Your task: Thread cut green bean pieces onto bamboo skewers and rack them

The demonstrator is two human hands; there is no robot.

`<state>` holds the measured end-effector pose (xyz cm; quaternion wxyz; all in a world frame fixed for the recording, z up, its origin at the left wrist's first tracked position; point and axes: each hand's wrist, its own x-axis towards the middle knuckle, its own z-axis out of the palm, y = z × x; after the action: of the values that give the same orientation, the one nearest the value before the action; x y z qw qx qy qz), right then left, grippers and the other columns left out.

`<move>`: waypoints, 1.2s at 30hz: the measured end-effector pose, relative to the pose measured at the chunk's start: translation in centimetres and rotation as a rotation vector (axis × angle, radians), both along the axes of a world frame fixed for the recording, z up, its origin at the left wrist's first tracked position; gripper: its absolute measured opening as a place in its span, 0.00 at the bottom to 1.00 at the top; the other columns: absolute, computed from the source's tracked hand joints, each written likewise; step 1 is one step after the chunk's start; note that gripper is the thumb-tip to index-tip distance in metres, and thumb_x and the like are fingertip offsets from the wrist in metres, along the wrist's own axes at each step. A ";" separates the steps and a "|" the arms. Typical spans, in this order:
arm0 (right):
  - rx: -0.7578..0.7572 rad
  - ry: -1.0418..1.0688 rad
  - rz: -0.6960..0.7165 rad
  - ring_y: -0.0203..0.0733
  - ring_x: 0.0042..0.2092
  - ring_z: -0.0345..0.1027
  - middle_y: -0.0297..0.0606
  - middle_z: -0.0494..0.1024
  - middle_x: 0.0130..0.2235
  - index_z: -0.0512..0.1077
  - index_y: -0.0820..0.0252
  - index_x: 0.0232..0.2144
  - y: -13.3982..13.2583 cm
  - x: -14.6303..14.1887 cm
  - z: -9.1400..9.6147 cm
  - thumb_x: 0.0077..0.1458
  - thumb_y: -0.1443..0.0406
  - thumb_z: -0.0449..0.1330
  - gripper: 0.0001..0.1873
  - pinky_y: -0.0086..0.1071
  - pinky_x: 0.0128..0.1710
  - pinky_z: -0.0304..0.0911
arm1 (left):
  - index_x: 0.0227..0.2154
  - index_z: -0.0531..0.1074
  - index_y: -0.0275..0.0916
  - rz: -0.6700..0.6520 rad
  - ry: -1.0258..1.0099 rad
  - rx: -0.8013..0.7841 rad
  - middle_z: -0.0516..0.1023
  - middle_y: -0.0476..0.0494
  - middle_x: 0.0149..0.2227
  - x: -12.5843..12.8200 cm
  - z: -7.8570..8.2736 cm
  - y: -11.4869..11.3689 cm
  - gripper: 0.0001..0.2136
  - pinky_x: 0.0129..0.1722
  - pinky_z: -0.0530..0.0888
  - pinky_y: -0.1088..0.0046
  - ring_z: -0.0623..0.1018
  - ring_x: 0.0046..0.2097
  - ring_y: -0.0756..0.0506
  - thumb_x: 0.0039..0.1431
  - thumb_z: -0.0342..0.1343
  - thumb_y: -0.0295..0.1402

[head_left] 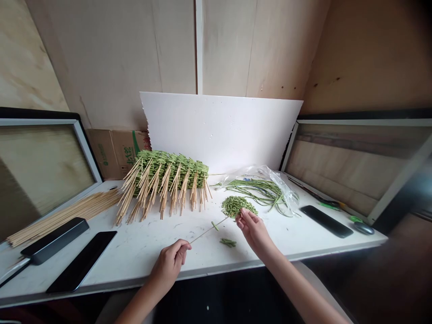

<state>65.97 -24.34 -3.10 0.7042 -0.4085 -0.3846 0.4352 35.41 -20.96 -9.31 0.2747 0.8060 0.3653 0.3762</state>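
Note:
My left hand point(170, 261) is closed around the lower end of a thin bamboo skewer point(201, 235), which slants up to the right. One short piece of green bean point(215, 226) is threaded crosswise on it. At the skewer's far end, my right hand point(253, 227) pinches thumb and fingers together; what lies between them is too small to make out. Just behind those fingers is a pile of cut green bean pieces point(232, 205). A few more pieces point(228, 243) lie on the white table point(141, 252) below the skewer.
Stacked skewers of beans point(172, 168) fill the back left, sticks pointing forward. Bare skewers point(67, 216) lie further left, near a black power strip point(56, 240) and a phone point(83, 261). Long beans point(259, 189) in a plastic bag, another phone point(326, 221) and a mouse point(364, 228) are right.

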 end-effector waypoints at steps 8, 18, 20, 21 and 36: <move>0.015 0.052 -0.022 0.47 0.39 0.75 0.40 0.81 0.35 0.82 0.52 0.38 -0.4 0.1 0.2 0.48 0.57 0.74 0.14 0.39 0.41 0.70 | 0.37 0.73 0.39 0.009 0.002 0.023 0.65 0.54 0.21 0.0 0.1 -0.1 0.15 0.28 0.66 0.77 0.67 0.23 0.50 0.73 0.44 0.39; -0.073 0.044 0.013 0.53 0.48 0.76 0.44 0.84 0.39 0.84 0.56 0.36 -1.0 -0.5 0.8 0.50 0.54 0.73 0.15 0.35 0.38 0.68 | 0.37 0.75 0.38 0.019 -0.006 0.070 0.65 0.54 0.20 0.1 -0.1 0.1 0.15 0.27 0.67 0.78 0.68 0.23 0.51 0.72 0.45 0.38; -0.082 0.040 0.009 0.54 0.49 0.76 0.45 0.84 0.39 0.84 0.57 0.36 -1.1 -0.6 0.8 0.49 0.53 0.73 0.16 0.35 0.37 0.68 | 0.37 0.75 0.38 0.015 -0.006 0.077 0.65 0.54 0.21 0.1 -0.2 0.1 0.15 0.27 0.67 0.78 0.68 0.23 0.51 0.72 0.45 0.38; -0.082 0.039 0.006 0.54 0.49 0.76 0.45 0.84 0.39 0.84 0.57 0.36 -1.1 -0.7 0.8 0.49 0.53 0.73 0.16 0.35 0.37 0.68 | 0.37 0.75 0.38 0.012 -0.004 0.080 0.65 0.54 0.21 0.1 -0.2 0.1 0.15 0.27 0.67 0.78 0.68 0.23 0.51 0.73 0.45 0.38; 0.000 -0.284 -0.122 0.55 0.43 0.78 0.45 0.86 0.38 0.84 0.55 0.34 -1.4 -0.6 1.0 0.53 0.52 0.70 0.14 0.41 0.37 0.72 | 0.37 0.76 0.38 0.009 0.023 0.105 0.68 0.51 0.22 0.0 -0.3 0.2 0.16 0.27 0.68 0.78 0.69 0.24 0.50 0.73 0.46 0.39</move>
<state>65.41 -25.75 -2.15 0.6679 -0.4883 -0.4548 0.3296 35.37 -20.79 -9.65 0.2260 0.8219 0.3521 0.3866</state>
